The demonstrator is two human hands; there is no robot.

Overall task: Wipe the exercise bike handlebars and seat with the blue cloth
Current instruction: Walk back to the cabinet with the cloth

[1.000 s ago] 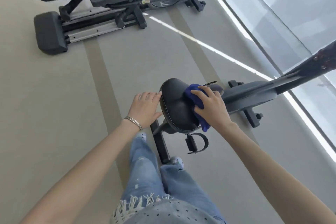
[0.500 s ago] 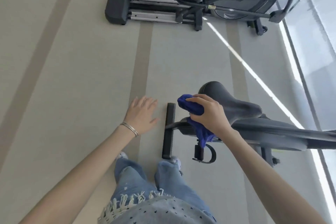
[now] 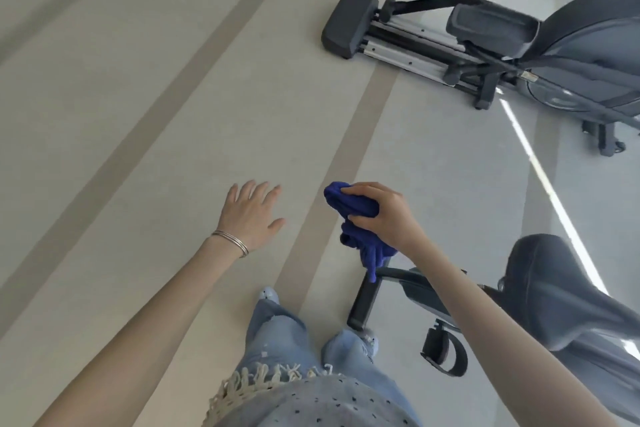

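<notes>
My right hand (image 3: 388,215) grips the bunched blue cloth (image 3: 356,229) in the air, left of the exercise bike and clear of it. The bike's black seat (image 3: 557,284) sits at the lower right, with its rear floor bar (image 3: 365,298) and a pedal strap (image 3: 443,350) below. My left hand (image 3: 251,213) hovers over the floor with fingers spread, holding nothing; a bracelet is on that wrist. The handlebars are out of view.
An elliptical trainer (image 3: 485,42) stands on the floor at the upper right, its rail end pointing left. Beige floor with darker stripes (image 3: 332,166) stretches left. My legs and shoes (image 3: 349,343) are beside the bike's rear bar.
My right hand lifted the cloth off the seat and drew left, away from the bike. My left hand left the seat's edge. The view swung left, pushing the bike to the right.
</notes>
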